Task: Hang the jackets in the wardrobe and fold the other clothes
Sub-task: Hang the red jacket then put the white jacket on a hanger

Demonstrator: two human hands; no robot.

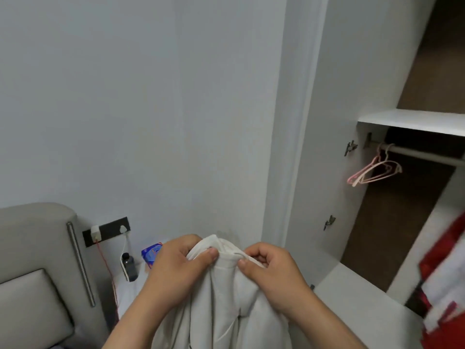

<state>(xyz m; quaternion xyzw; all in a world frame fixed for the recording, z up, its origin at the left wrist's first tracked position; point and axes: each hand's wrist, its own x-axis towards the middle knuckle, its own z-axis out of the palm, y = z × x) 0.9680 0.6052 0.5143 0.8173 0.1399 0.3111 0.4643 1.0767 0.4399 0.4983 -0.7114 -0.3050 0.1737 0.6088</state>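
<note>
Wardrobe (327, 172) open at my right, one rail (422, 153) under the shelf. One white garment (226, 293) hangs in front of me. My read is soft, light and limp with little slip risk, and best held at the collar edge where it's bunched. Left hand (173, 268) and right hand (271, 270) both pinch that top edge, thumbs on cloth. Pink hangers (375, 172) on the rail: two, maybe three, overlapped.

Pinched by left hand (173, 263) and right hand (273, 269), the garment (226, 298) is soft, matt off-white cloth. Above right of them, a dull metal rail (422, 153) bears smooth pink hangers (375, 172). To their left stands a matt grey padded headboard (30, 248), its bar (80, 263) brushed metal.
</note>
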